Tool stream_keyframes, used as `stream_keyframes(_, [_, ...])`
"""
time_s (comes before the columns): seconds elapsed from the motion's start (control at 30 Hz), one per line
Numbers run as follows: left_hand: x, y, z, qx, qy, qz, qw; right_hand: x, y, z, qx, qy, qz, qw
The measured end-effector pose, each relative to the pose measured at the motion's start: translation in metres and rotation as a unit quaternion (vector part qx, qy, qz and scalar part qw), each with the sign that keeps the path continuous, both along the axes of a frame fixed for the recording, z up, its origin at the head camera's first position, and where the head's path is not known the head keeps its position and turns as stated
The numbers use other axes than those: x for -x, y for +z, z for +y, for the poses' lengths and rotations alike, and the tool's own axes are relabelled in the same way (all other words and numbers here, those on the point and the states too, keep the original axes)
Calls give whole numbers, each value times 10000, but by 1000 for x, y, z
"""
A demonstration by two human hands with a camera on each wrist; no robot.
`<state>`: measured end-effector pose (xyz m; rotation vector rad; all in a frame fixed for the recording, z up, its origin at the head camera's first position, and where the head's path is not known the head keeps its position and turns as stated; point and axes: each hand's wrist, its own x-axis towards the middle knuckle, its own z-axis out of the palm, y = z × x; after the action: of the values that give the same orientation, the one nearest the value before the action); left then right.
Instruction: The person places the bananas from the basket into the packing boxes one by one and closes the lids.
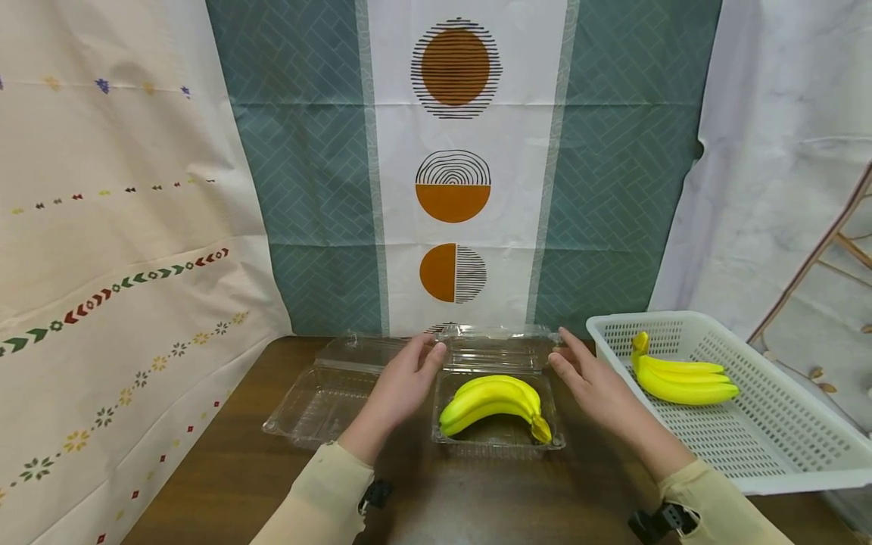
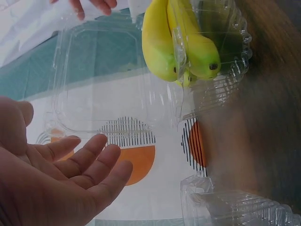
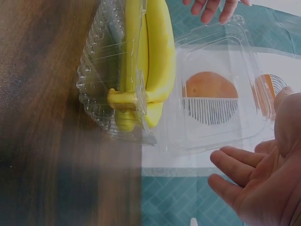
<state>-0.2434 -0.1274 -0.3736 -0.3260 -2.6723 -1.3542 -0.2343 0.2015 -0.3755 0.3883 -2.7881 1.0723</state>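
Observation:
A bunch of yellow bananas (image 1: pixel 492 397) lies in the base of a clear plastic clamshell box (image 1: pixel 497 450) at the middle of the table. Its hinged lid (image 1: pixel 493 352) stands raised at the back. My left hand (image 1: pixel 406 372) is at the lid's left edge, its fingers loosely extended in the left wrist view. On the other side, my right hand (image 1: pixel 594 390) is close to the lid's right edge. The right wrist view shows its fingers (image 3: pixel 235 167) spread and relaxed beside the lid, with the thumb near the lid's outer corner.
A second clear clamshell box (image 1: pixel 320 405) sits to the left with its lid up, partly behind my left arm. On the right stands a white plastic basket (image 1: pixel 804 424) holding another banana bunch (image 1: pixel 684 378). Printed curtains (image 1: pixel 463 151) hang behind the brown table (image 1: pixel 436 515).

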Motion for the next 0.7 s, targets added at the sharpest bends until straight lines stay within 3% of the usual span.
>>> stream_keyframes(0.3, [-8, -4, -3, 160, 48, 294, 9994, -7, -2, 2, 152, 129, 170, 9997])
stream_keyframes(0.47, [-12, -7, -3, 127, 152, 374, 9991, -10, -4, 1, 110, 59, 57, 9999])
stream_keyframes(0.7, [-16, -11, -5, 124, 158, 238, 9995, -16, -7, 2, -17, 6, -98, 10000])
